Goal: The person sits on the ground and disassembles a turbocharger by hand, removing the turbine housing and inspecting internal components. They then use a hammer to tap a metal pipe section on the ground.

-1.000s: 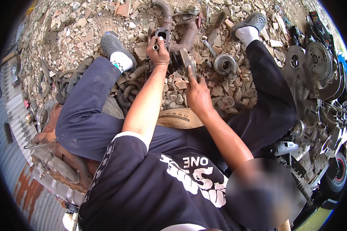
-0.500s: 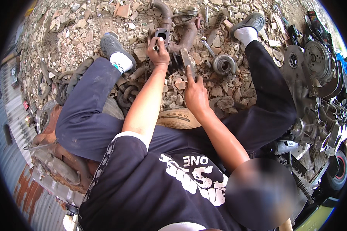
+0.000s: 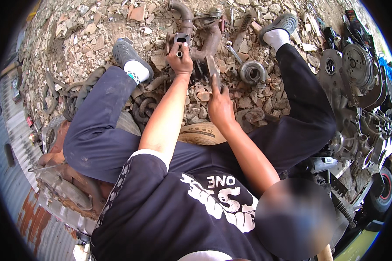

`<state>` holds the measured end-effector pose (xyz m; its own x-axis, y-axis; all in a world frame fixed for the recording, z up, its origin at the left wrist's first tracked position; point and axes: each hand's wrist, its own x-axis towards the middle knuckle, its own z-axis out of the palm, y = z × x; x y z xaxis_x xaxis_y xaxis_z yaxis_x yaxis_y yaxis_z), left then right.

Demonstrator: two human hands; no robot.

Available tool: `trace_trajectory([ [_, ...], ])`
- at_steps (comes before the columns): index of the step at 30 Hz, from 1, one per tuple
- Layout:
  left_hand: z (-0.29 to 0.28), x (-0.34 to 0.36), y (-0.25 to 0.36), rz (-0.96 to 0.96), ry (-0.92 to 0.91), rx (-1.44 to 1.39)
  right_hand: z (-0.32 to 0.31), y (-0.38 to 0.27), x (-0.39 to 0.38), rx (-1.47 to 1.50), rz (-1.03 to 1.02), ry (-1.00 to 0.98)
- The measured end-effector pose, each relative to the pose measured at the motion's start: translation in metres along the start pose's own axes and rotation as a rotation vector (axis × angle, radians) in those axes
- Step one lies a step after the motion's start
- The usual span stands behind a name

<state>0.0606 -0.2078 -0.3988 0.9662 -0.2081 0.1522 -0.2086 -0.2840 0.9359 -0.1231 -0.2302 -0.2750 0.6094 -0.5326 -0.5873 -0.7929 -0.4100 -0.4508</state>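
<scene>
My left hand (image 3: pixel 181 64) is closed around a slim metal piece with a round, hollow-looking end (image 3: pixel 179 54). It rests against the square-mouthed flange of a rusty, curved metal pipe casting (image 3: pixel 184 19). In my right hand (image 3: pixel 221 106) is a flat, worn metal bar-like tool (image 3: pixel 212 67), its far end beside the casting's lower branch. Whether that tool has a separate head or handle I cannot tell. Right of it, a snail-shaped turbo housing (image 3: pixel 252 72) lies on the rubble, with a combination wrench (image 3: pixel 235 53) close by.
Broken stone and tile (image 3: pixel 91 28) cover the ground. My shoes (image 3: pixel 128 55) flank the casting. Metal discs and engine parts (image 3: pixel 357 65) crowd the right side. A large engine casing (image 3: pixel 65 187) sits at my left, near corrugated sheeting (image 3: pixel 13 148). Another wrench (image 3: pixel 231 17) lies farther out.
My left hand and the piece in it have shifted slightly right and nearer to me against the flange. My right hand with the bar-like tool has barely moved.
</scene>
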Motion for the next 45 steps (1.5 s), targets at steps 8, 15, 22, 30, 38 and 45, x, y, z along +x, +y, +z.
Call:
trace_trajectory([
  [8, 0.007, 0.002, -0.025, 0.056, 0.037, -0.046, -0.024, -0.011, 0.051, -0.049, -0.081, 0.058],
  [15, 0.007, 0.001, -0.019, 0.020, 0.003, -0.039, 0.007, 0.005, 0.012, -0.006, -0.019, 0.096],
  [22, 0.006, 0.004, -0.030, 0.047, 0.004, -0.045, -0.012, -0.013, 0.051, -0.032, -0.056, 0.121],
  [30, 0.008, 0.002, -0.016, 0.021, 0.011, -0.059, 0.017, 0.017, -0.010, -0.012, 0.046, 0.035],
  [38, 0.009, 0.004, -0.037, 0.079, 0.058, -0.060, 0.000, 0.008, -0.025, 0.109, -0.014, 0.163],
  [45, 0.007, 0.007, -0.038, 0.058, 0.024, -0.049, -0.006, -0.014, 0.069, -0.020, 0.005, 0.033],
])
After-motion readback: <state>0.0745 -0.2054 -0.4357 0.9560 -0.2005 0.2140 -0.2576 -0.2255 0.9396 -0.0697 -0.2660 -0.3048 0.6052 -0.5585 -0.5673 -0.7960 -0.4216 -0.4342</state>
